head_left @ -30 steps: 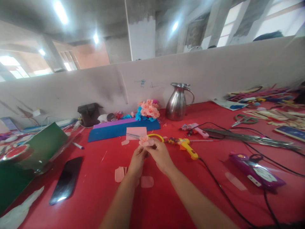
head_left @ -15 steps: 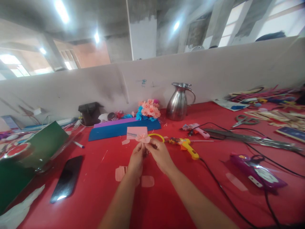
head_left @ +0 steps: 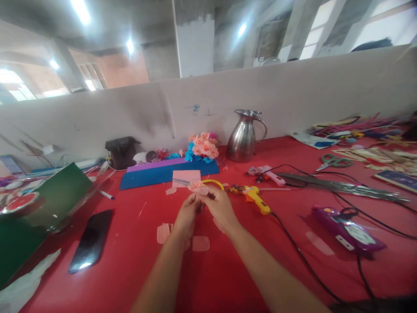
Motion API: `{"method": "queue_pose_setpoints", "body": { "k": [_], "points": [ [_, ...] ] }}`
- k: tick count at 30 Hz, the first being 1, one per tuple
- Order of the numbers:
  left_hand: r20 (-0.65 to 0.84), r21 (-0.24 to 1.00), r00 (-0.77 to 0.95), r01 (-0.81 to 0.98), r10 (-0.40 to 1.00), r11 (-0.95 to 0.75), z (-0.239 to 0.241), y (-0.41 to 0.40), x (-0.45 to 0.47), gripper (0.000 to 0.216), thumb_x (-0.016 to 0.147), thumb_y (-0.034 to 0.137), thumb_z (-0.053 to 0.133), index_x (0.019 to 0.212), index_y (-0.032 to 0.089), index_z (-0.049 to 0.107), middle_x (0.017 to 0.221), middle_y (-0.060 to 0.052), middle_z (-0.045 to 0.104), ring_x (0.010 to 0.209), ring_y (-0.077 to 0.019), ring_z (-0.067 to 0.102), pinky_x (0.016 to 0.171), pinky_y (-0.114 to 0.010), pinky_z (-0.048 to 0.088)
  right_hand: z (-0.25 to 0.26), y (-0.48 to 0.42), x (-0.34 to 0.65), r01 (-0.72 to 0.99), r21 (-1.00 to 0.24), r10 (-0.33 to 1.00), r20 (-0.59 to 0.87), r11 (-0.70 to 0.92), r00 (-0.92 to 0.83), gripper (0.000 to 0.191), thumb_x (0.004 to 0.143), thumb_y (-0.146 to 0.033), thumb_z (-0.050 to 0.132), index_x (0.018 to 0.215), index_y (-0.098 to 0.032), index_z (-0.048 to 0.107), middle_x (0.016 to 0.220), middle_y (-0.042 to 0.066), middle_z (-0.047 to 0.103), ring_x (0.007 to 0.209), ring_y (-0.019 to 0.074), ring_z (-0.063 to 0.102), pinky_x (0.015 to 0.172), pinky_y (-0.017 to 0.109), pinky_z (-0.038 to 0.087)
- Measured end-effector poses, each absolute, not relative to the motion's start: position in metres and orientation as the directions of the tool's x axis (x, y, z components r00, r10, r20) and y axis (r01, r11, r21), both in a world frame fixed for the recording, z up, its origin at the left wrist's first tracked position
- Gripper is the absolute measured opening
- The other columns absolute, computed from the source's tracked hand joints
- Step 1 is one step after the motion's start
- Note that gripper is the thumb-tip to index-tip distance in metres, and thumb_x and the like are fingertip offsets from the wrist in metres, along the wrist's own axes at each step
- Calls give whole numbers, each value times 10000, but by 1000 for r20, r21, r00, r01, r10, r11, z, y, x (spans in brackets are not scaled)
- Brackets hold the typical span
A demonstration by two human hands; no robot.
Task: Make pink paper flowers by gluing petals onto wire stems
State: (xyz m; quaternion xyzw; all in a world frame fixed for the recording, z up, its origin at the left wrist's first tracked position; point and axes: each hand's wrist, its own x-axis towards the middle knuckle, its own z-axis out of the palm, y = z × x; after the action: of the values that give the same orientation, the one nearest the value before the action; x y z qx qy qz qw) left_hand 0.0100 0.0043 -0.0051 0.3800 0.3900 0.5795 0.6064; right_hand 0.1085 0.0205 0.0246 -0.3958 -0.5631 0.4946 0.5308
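A pink paper flower [head_left: 198,187] is pinched between my two hands over the middle of the red table. My left hand [head_left: 187,213] is closed at the flower's base, fingertips together. Closed too, my right hand [head_left: 221,211] grips the flower from the right side. Behind the flower lie yellow-handled scissors [head_left: 216,183], their blades over a pink paper sheet [head_left: 182,177]. Cut pink paper pieces [head_left: 201,244] lie near my wrists, some partly covered by my left forearm. To the right rests a yellow glue gun [head_left: 257,201] with a black cord.
A bunch of pink and blue paper flowers [head_left: 203,148] sits on blue paper [head_left: 163,174] at the back. Nearby stands a steel jug [head_left: 243,137]. Rightward are a pink glue gun [head_left: 272,176], grey-handled scissors [head_left: 337,161] and a purple power strip [head_left: 348,230]. A phone [head_left: 91,240] lies left.
The flower has turned and tilted a little in my fingers. Both hands stay closed at its base. The whole view has shifted slightly.
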Motion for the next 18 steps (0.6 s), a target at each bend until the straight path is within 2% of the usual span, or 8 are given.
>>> {"method": "queue_pose_setpoints", "body": {
  "k": [9,14,18],
  "points": [
    [-1,907,75,-420,997,32,-4,3,9,291,708,416,632,659,153,516,547,46,397,509,-66,321,517,-210,260,21,26,112,-72,-966,958,257,249,-125,91,608,-168,586,638,-209,661,601,-4,604,580,153,543,484,237,425],
    [3,915,46,-404,999,16,-6,3,8,281,721,409,622,657,151,530,541,42,399,511,-68,323,517,-207,259,18,25,110,-77,-973,966,224,215,-126,94,646,-198,577,679,-202,665,566,-7,594,570,160,545,497,249,429],
    [-1,919,49,-393,999,20,-5,3,10,237,722,380,629,723,148,581,578,27,465,524,-72,370,535,-204,300,16,26,110,-42,-969,963,248,245,-106,116,639,-188,603,726,-215,675,666,6,638,672,181,579,589,278,457]
  ]
}}
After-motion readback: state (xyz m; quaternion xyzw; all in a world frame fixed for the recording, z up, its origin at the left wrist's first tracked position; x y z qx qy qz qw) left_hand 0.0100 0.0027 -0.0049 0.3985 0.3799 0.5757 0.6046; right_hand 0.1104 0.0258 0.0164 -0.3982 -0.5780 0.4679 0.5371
